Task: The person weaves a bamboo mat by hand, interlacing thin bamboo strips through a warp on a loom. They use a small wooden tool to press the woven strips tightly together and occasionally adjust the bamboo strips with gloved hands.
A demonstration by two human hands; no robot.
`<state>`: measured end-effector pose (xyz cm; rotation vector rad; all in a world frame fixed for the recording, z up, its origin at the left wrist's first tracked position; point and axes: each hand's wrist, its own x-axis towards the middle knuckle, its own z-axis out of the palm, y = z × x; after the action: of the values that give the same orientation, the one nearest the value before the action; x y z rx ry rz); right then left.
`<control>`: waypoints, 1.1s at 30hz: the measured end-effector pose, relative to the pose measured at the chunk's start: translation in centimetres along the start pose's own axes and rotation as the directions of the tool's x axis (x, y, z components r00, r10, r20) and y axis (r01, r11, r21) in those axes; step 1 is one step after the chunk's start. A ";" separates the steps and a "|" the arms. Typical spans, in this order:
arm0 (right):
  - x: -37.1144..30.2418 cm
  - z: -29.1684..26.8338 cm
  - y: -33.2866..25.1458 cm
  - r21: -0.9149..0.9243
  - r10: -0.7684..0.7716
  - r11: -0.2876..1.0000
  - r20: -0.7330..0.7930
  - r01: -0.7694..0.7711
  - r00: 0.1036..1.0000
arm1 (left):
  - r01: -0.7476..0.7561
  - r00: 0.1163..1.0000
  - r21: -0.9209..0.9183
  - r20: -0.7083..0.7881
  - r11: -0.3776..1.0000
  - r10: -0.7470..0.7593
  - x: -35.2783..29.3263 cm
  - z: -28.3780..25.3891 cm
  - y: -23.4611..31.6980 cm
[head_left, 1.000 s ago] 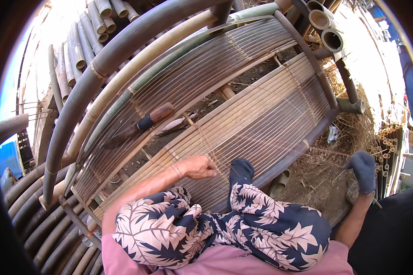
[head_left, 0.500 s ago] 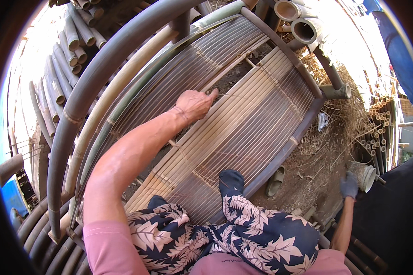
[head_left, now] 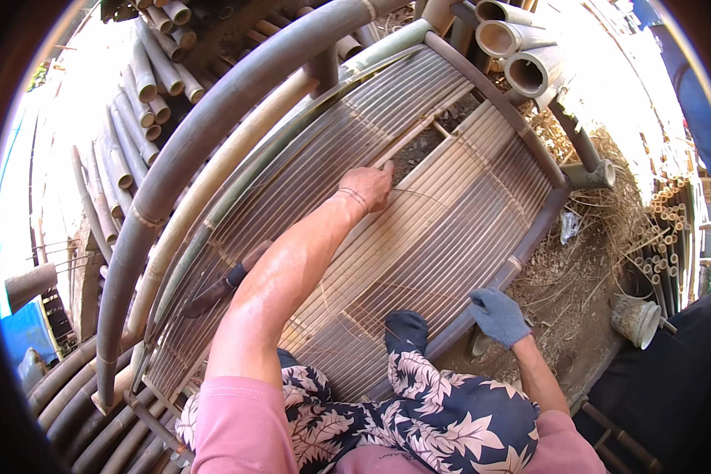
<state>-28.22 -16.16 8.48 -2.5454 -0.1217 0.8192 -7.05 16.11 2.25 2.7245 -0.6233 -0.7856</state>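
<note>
I sit on a platform of bamboo slats (head_left: 466, 213) with a round bamboo frame. My bare left hand (head_left: 367, 188) reaches far out over the slats. Its fingers are curled down beside a gap (head_left: 419, 146) in the slats, pinched on a thin strand (head_left: 419, 192) that runs off to the right. My right hand (head_left: 498, 316), in a grey-blue glove, rests on the platform's dark edge rail (head_left: 529, 237) with its fingers spread. A tool with a brown handle (head_left: 213, 291) lies on the slats, partly hidden under my left forearm.
Thick curved bamboo poles (head_left: 182, 158) arch along the left. Cut bamboo tubes (head_left: 521, 71) are stacked at the top right and more poles (head_left: 142, 87) at the top left. Dry straw and dirt (head_left: 600, 237) lie to the right, with a small bucket (head_left: 636, 320).
My left hand has stretched from near my knee out to the far slats and curled its fingers. My right hand has come in from the straw to the edge rail.
</note>
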 end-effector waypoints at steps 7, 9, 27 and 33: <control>-1.3 3.2 -0.8 0.035 -0.105 0.994 0.043 0.104 0.994 | 0.013 0.977 -0.072 -0.210 0.997 -0.028 -0.3 -0.2 1.1; -2.0 4.1 -0.6 0.040 -0.111 0.993 0.066 0.108 0.992 | 0.031 0.985 -0.105 -0.167 0.994 -0.048 -0.7 -5.3 2.4; 10.7 8.5 -18.8 -0.304 -0.419 0.874 -0.073 0.380 0.905 | 0.342 0.933 -0.216 -0.041 0.914 -0.359 -24.5 -18.3 -2.8; 13.5 9.9 -16.9 -0.395 -0.304 0.881 -0.051 0.261 0.951 | 0.467 0.859 -0.337 0.393 0.817 -0.329 -30.3 -4.3 0.8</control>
<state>-21.95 5.84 1.88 -2.8313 -0.6644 0.5787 -28.11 29.81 19.68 2.3544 0.0990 -1.3072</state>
